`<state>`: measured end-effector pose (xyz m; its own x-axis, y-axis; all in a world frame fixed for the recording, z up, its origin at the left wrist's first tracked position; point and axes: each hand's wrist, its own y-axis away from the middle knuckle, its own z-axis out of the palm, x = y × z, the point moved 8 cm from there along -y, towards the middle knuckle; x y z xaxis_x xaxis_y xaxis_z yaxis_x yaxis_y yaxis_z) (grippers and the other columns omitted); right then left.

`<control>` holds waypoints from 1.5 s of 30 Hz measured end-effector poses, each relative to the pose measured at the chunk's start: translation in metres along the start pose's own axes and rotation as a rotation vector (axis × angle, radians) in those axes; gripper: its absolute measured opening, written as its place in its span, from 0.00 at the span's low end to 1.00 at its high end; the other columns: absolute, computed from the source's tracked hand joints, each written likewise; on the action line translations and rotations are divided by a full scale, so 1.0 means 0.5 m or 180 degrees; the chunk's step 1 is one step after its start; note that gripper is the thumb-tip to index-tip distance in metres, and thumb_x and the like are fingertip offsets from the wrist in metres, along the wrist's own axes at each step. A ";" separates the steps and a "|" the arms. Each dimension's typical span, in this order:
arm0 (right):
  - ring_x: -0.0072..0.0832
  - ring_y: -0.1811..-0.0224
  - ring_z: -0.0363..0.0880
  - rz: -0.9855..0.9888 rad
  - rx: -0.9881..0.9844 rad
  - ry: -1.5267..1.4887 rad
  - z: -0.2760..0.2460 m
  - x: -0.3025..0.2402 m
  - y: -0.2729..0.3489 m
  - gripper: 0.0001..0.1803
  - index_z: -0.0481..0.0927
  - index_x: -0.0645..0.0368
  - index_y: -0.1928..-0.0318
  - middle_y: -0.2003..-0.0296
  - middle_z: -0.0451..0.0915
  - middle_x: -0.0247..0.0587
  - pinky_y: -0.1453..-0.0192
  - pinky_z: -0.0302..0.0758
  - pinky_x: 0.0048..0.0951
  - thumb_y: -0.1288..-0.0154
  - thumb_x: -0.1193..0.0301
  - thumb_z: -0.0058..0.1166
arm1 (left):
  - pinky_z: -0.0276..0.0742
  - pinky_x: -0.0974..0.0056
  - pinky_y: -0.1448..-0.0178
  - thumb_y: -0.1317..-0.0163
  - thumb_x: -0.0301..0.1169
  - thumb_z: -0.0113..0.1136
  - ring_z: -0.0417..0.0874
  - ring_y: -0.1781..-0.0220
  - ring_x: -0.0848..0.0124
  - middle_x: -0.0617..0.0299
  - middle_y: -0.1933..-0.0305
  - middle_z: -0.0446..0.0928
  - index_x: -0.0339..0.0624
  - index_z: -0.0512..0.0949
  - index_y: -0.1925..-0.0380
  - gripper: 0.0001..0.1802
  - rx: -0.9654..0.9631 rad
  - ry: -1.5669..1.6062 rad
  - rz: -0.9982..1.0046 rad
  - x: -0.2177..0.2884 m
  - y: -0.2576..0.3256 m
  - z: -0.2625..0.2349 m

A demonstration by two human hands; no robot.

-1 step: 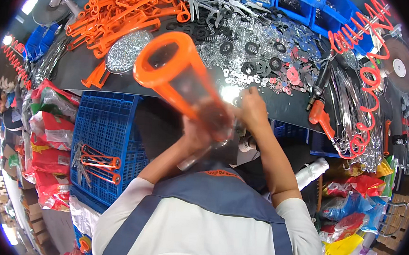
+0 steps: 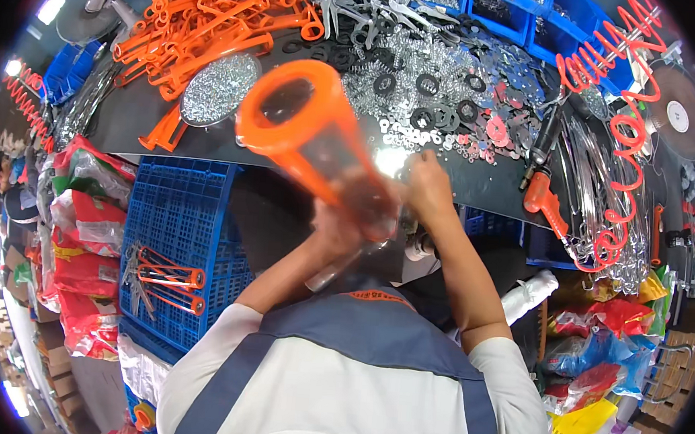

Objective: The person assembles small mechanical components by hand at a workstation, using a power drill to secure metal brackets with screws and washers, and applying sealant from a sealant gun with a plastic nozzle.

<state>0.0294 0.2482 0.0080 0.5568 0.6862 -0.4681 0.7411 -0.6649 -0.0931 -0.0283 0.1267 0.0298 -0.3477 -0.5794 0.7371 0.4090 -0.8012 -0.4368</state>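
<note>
My left hand (image 2: 332, 228) is wrapped round the lower end of an orange caulking gun frame (image 2: 263, 138). The frame tilts up and away to the left, its wide ring end toward me, and is smeared by motion. A clear strip (image 2: 331, 272) shows below that hand. Just right of the frame's lower end, at the bench's near edge, my right hand (image 2: 430, 189) has its fingers closed; what they pinch, if anything, is hidden. Beyond it lie small washers (image 2: 481, 148), black rings (image 2: 428, 84) and a heap of springs (image 2: 403, 56).
Orange frames (image 2: 216, 14) pile up at the far left, beside a round dish of small metal parts (image 2: 219, 87). An orange-handled power driver (image 2: 544, 200) and metal rods (image 2: 587, 185) lie right, under a red coiled hose (image 2: 629, 132). A blue crate (image 2: 177, 177) stands left.
The orange frame's ring end has shifted slightly right and down with my left hand. My right hand has barely moved.
</note>
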 end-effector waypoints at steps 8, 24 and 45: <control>0.41 0.63 0.81 -0.0145 0.0650 -0.0233 -0.021 0.031 0.008 0.09 0.80 0.62 0.70 0.58 0.78 0.51 0.58 0.77 0.37 0.50 0.69 0.62 | 0.70 0.70 0.70 0.35 0.61 0.35 0.74 0.74 0.76 0.63 0.74 0.74 0.36 0.74 0.62 0.35 0.0022 -0.1482 0.0298 -0.062 -0.013 -0.011; 0.39 0.64 0.76 -0.2531 0.2740 -0.0593 -0.271 -0.144 0.139 0.17 0.82 0.64 0.64 0.62 0.80 0.41 0.62 0.74 0.32 0.62 0.79 0.62 | 0.68 0.76 0.74 0.41 0.67 0.40 0.75 0.75 0.80 0.62 0.68 0.76 0.33 0.67 0.47 0.43 -0.0423 -0.1321 -0.0416 -0.099 -0.025 0.023; 0.41 0.53 0.73 -0.0546 0.1762 0.0691 -0.082 0.213 0.023 0.18 0.78 0.63 0.57 0.55 0.77 0.42 0.49 0.71 0.36 0.53 0.83 0.51 | 0.70 0.67 0.71 0.33 0.57 0.32 0.75 0.77 0.73 0.62 0.79 0.74 0.36 0.74 0.71 0.34 0.0075 -0.1915 0.0123 -0.080 -0.049 -0.001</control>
<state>0.1127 0.3257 -0.0069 0.5538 0.8025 -0.2220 0.5545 -0.5544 -0.6206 -0.0250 0.1695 0.0108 0.2032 -0.4162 0.8863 0.4327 -0.7738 -0.4626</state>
